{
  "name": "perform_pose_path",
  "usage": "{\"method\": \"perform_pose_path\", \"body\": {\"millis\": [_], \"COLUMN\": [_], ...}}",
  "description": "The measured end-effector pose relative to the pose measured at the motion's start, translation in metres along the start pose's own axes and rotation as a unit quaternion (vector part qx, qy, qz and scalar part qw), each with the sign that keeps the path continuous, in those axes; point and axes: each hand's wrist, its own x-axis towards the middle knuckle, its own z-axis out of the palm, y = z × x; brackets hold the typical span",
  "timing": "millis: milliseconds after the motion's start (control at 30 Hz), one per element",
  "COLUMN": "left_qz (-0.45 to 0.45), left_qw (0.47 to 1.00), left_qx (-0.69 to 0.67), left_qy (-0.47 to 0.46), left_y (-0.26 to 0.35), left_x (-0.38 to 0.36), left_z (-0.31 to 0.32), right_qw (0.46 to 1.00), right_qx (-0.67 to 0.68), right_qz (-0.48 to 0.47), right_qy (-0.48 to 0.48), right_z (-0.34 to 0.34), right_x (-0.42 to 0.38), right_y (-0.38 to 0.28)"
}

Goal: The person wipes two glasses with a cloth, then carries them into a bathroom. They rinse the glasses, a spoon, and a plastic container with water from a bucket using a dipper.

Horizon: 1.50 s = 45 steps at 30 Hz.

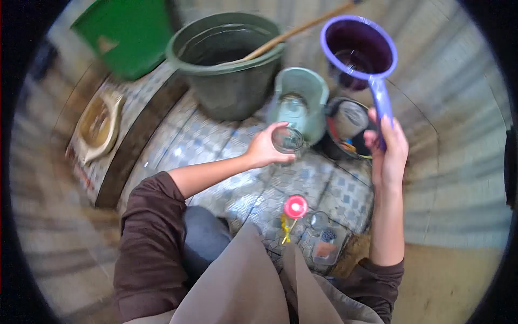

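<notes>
My left hand (263,147) is closed around a clear drinking glass (287,141), held just in front of a pale green pail (313,121). My right hand (393,148) grips the handle of a purple water dipper (382,100). The dipper is raised on the right, and its dark inside faces me. Below it a black basin (337,147) holds a cup-like item and other things I cannot make out. Between my knees and the glass, a round pink-red object (295,207) with a white centre rests near the tiled floor.
A large dark green bucket (229,89) stands at the back, with a wooden stick (302,29) across its rim. A yellowish squat toilet (112,108) sits on a raised step at left, near a green panel-like object (127,38). A clear plastic container (335,249) lies by my right knee.
</notes>
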Motion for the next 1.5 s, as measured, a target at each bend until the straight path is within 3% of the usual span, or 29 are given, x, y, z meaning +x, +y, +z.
{"method": "perform_pose_path", "body": {"millis": [67,200,267,300,333,400,467,567,600,667,700,733,800,833,867,933,1000,1033,1067,1100,1167,1233,1300,1333,1367,1433,1500], "left_qz": [0.041,-0.065,-0.116,-0.149,-0.178,-0.2,-0.28,-0.342,-0.359,-0.363,-0.364,-0.366,-0.365,-0.364,-0.36,-0.356,-0.358,-0.367,-0.367,-0.353,-0.161,-0.053,-0.021,-0.014,0.024,0.133,-0.025], "left_qw": [0.992,0.949,0.915,0.895,0.875,0.849,0.769,0.737,0.726,0.728,0.726,0.724,0.723,0.72,0.729,0.718,0.75,0.701,0.643,0.658,0.723,0.829,0.967,0.991,0.978,0.891,0.857], "left_qx": [0.057,0.13,0.169,0.184,0.198,0.272,0.361,0.34,0.335,0.337,0.317,0.296,0.296,0.298,0.293,0.324,0.262,0.362,0.457,0.454,0.421,0.354,0.17,0.133,0.158,0.219,0.202], "left_qy": [0.101,0.281,0.348,0.378,0.404,0.406,0.446,0.474,0.482,0.475,0.49,0.505,0.507,0.511,0.503,0.503,0.49,0.493,0.493,0.485,0.523,0.429,0.187,0.026,-0.136,-0.376,-0.474], "left_y": [-0.009,-0.065,-0.093,-0.109,-0.12,-0.137,-0.154,-0.187,-0.19,-0.194,-0.196,-0.199,-0.204,-0.206,-0.209,-0.212,-0.204,-0.195,-0.186,-0.177,-0.156,-0.123,-0.099,-0.079,-0.076,-0.078,-0.074], "left_x": [-0.035,-0.135,-0.188,-0.211,-0.231,-0.262,-0.284,-0.308,-0.311,-0.316,-0.317,-0.317,-0.318,-0.319,-0.32,-0.32,-0.313,-0.305,-0.293,-0.277,-0.233,-0.168,-0.102,-0.074,-0.053,-0.033,-0.036], "left_z": [-0.052,-0.115,-0.127,-0.127,-0.13,-0.137,-0.144,-0.154,-0.159,-0.162,-0.162,-0.162,-0.162,-0.162,-0.161,-0.162,-0.159,-0.156,-0.155,-0.153,-0.148,-0.131,-0.096,-0.072,-0.043,0.021,0.08], "right_qw": [0.998,0.958,0.862,0.81,0.808,0.671,0.66,0.641,0.64,0.702,0.724,0.723,0.909,0.942,0.942,0.973,0.981,0.986,0.984,0.983,0.981,0.979,0.984,0.985,0.985,0.991,0.998], "right_qx": [-0.039,-0.226,-0.448,-0.55,-0.55,-0.693,-0.711,-0.694,-0.693,-0.641,-0.618,-0.621,-0.368,-0.284,-0.29,-0.126,-0.044,-0.025,0.025,0.059,0.116,0.146,0.149,0.156,0.155,0.129,0.063], "right_qz": [-0.039,-0.114,-0.203,-0.171,-0.171,-0.236,-0.19,-0.138,-0.137,-0.084,-0.143,-0.141,0.045,0.075,0.075,0.132,0.131,0.136,0.118,0.114,0.1,0.075,0.065,0.063,0.052,0.034,0.007], "right_qy": [-0.042,-0.132,-0.119,-0.11,-0.124,-0.118,-0.148,-0.298,-0.304,-0.299,-0.271,-0.269,-0.193,-0.161,-0.15,-0.137,-0.134,-0.094,-0.129,-0.13,-0.121,-0.118,-0.067,-0.044,-0.049,-0.031,-0.028], "right_z": [0.05,0.14,0.18,0.2,0.215,0.239,0.257,0.268,0.276,0.282,0.277,0.273,0.267,0.263,0.259,0.245,0.232,0.229,0.214,0.201,0.178,0.143,0.109,0.096,0.08,0.052,0.022], "right_x": [0.045,0.127,0.143,0.142,0.142,0.146,0.155,0.188,0.185,0.177,0.179,0.183,0.183,0.179,0.177,0.177,0.169,0.159,0.158,0.155,0.137,0.127,0.104,0.092,0.078,0.046,0.019], "right_y": [0.021,0.073,0.087,0.089,0.098,0.113,0.122,0.146,0.145,0.142,0.15,0.155,0.154,0.15,0.144,0.129,0.113,0.099,0.094,0.085,0.064,0.045,0.025,0.014,0.003,-0.013,-0.023]}}
